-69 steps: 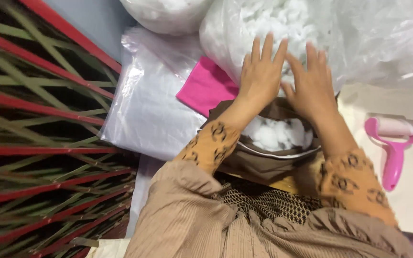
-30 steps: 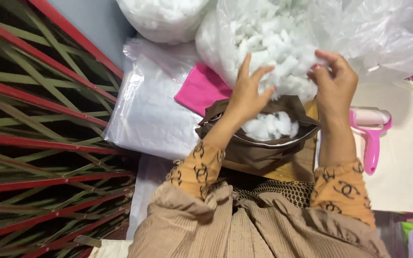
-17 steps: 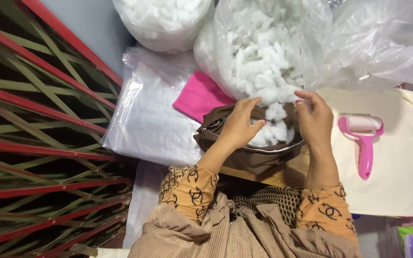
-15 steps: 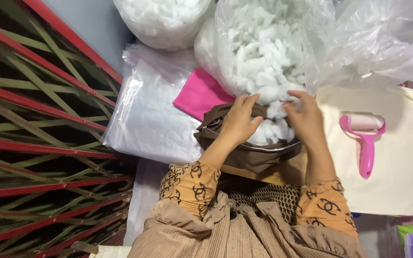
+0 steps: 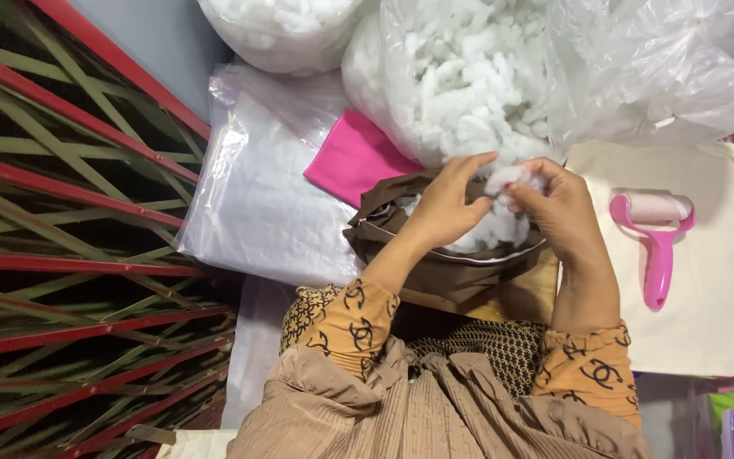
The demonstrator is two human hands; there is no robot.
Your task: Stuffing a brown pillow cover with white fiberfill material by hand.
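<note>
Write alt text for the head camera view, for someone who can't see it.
Two hands, the left hand and the right hand, press white stuffing into an open brown fabric cover. A clear plastic bag of stuffing lies beyond, a pink lint roller to the right.

Wooden board [image 5: 511,299] under brown cover [image 5: 435,270], beside cream cloth [image 5: 724,280]

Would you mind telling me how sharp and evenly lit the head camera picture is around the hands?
Head view: light is soft and even, with no hard shadows; the left hand and right hand look sharp on the white fibre tuft; the clear plastic bag of stuffing shows mild glare; the red and green lattice is dim.
</note>
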